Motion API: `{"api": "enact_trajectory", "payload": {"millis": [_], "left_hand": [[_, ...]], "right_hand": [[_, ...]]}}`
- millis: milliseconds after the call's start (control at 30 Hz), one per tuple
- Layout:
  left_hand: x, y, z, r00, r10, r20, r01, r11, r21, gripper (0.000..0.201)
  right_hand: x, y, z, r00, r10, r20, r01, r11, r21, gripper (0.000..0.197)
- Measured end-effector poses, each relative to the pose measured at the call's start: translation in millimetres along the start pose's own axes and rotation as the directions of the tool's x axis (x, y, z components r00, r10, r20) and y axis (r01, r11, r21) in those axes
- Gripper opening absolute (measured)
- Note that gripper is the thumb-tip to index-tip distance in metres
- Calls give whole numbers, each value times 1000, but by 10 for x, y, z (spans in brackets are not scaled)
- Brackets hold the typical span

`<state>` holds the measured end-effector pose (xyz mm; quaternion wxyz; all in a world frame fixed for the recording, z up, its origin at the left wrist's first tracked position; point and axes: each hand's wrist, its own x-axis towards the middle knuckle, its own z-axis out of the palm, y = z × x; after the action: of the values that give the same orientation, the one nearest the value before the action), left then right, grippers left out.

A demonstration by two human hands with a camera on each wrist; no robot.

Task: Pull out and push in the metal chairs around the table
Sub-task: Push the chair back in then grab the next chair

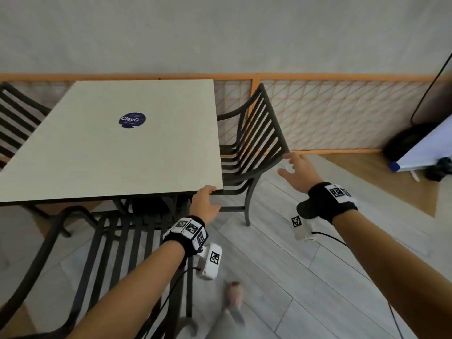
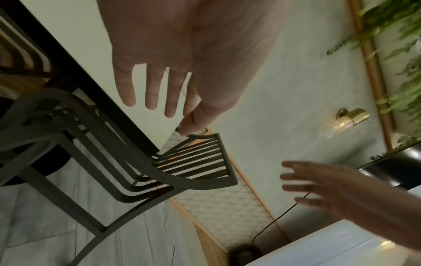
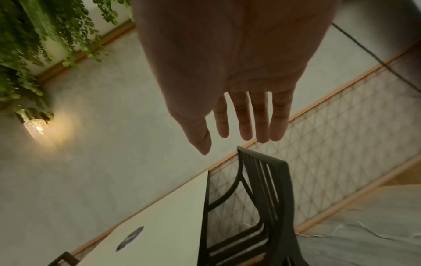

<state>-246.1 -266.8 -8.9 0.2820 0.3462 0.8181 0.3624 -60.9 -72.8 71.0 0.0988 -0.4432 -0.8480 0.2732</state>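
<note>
A dark metal slatted chair (image 1: 259,133) (image 2: 193,167) (image 3: 268,189) stands tucked in at the right side of the cream table (image 1: 122,155) (image 2: 68,21) (image 3: 159,225). My right hand (image 1: 297,170) (image 3: 239,117) (image 2: 318,189) is spread open just short of the near corner of its top rail and holds nothing. My left hand (image 1: 204,199) (image 2: 159,90) lies with straight fingers at the table's near right corner. A second metal chair (image 1: 117,253) is pushed under the near side below my left arm. A third chair (image 1: 17,113) shows at the far left.
An orange-framed lattice fence (image 1: 330,113) runs close behind the table and right chair. A white board on a black base (image 1: 425,148) stands at the far right, with a cable beside it. My foot (image 1: 234,297) is on the grey plank floor.
</note>
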Motion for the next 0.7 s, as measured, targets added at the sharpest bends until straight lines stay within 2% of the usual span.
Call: {"api": "enact_trajectory", "payload": {"millis": [100,233,333,400,533,700], "left_hand": [[527,145,296,998,28,48,-31,998,61,50],[1318,292,655,994,56,98,-66,993,102,48],[1866,370,901,980,14,196,-47,986,161,46],[2164,399,1054,960,-9,279,-49,979,199,50],[2593,379,1301,936,-27,351,-73,960,269,51],[2950,219,1593,887,-129,443,-50,927,371,58]], "right_hand": [[450,-21,-50,999,-45,23,45,999,-22,48],[1148,91,7,998,-40,55,44,997,-57,49],[1676,230,56,999,21,44,-17,996,-86,55],[1990,323,100,997,79,-7,-79,989,-121,59],[2445,520,285,971,231,-62,-234,972,-35,63],[2734,788,477,966,222,-132,-221,975,23,60]]}}
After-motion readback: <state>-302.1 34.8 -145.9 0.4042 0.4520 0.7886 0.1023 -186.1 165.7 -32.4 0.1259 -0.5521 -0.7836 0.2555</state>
